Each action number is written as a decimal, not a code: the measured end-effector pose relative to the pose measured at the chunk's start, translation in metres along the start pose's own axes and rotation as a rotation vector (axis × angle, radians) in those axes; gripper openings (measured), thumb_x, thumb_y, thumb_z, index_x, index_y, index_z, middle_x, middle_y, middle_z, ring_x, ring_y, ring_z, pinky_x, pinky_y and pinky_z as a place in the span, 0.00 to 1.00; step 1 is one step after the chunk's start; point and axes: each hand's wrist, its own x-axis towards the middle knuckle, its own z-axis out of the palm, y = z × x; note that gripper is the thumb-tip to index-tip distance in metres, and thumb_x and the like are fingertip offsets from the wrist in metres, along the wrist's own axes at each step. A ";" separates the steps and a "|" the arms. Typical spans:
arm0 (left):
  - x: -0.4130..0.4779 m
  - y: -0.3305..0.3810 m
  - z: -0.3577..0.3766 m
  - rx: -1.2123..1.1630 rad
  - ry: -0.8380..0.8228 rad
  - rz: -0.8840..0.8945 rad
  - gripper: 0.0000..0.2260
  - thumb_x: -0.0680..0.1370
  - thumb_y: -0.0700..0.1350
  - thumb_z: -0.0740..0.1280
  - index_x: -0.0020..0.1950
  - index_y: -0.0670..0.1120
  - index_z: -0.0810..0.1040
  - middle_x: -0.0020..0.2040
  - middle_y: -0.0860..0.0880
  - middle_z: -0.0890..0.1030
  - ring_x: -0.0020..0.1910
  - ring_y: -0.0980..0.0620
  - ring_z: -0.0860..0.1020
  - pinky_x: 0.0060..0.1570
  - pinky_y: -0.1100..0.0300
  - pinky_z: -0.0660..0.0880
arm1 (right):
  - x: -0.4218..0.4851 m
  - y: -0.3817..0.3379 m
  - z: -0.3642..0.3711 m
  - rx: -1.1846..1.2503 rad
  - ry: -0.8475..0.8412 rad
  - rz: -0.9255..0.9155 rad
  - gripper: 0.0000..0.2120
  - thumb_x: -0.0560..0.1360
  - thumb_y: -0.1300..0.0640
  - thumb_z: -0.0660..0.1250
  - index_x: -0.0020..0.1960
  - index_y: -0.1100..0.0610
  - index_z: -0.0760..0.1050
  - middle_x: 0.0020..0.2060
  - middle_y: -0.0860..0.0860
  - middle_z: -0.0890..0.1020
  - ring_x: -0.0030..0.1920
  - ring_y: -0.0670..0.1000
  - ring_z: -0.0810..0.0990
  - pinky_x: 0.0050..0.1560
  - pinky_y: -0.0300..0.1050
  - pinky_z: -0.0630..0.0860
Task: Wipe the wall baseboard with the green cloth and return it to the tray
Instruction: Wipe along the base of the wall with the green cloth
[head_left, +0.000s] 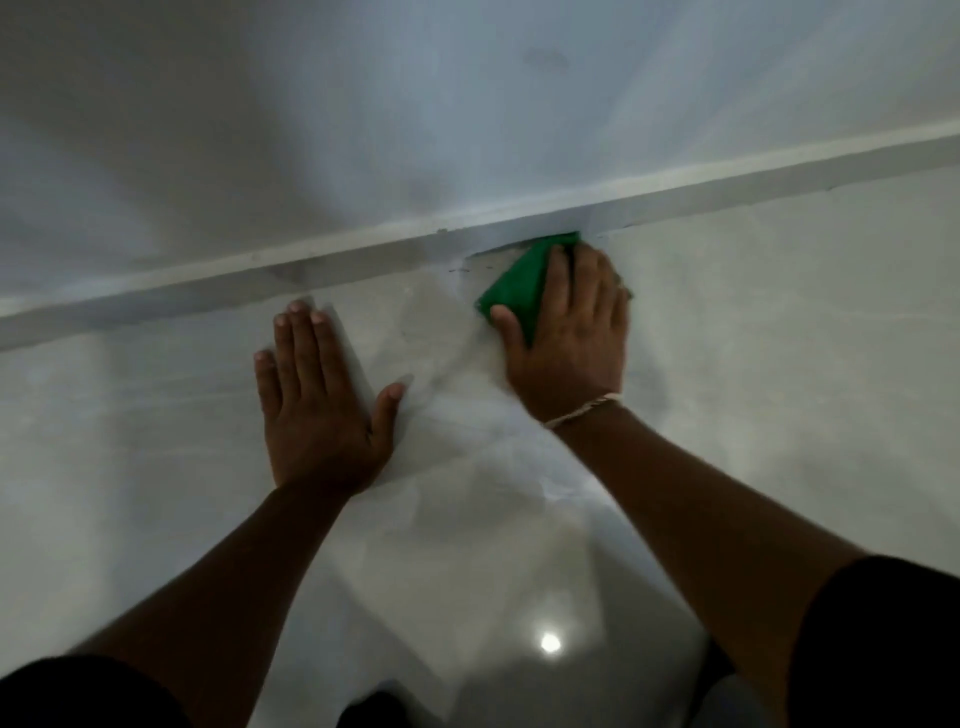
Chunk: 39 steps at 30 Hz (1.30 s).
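We see the right hand (566, 332) pressed flat over the green cloth (522, 280), fingers together; the cloth's long axis points up and to the right, its tip touching the baseboard (311, 267). The left hand (317, 395) lies spread and empty on the floor (779, 322)

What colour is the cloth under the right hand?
Solid green, no pattern visible; the cloth shows in the head view, pressed at the baseboard.

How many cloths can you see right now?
1. The green cloth is under the right hand, pressed where floor meets baseboard. The left hand lies flat on the floor, with none showing beneath it.
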 end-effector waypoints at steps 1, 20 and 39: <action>0.000 -0.002 0.000 -0.012 0.001 0.010 0.43 0.79 0.68 0.48 0.82 0.38 0.48 0.84 0.37 0.51 0.84 0.40 0.49 0.81 0.41 0.48 | 0.007 0.018 -0.003 -0.014 0.017 0.040 0.39 0.78 0.35 0.54 0.76 0.62 0.60 0.76 0.63 0.63 0.76 0.63 0.60 0.76 0.60 0.57; 0.000 -0.037 0.000 -0.023 0.015 0.046 0.44 0.77 0.69 0.51 0.82 0.40 0.46 0.84 0.37 0.49 0.84 0.40 0.48 0.81 0.39 0.50 | 0.021 0.023 -0.014 0.080 -0.057 0.338 0.40 0.79 0.37 0.53 0.79 0.63 0.47 0.80 0.60 0.50 0.80 0.60 0.47 0.78 0.60 0.48; 0.001 -0.038 -0.003 -0.042 -0.020 0.051 0.45 0.78 0.70 0.49 0.82 0.38 0.47 0.84 0.38 0.49 0.84 0.40 0.48 0.81 0.40 0.48 | 0.018 -0.048 -0.004 0.084 -0.085 0.510 0.44 0.78 0.37 0.54 0.79 0.65 0.42 0.79 0.62 0.45 0.79 0.63 0.42 0.78 0.63 0.44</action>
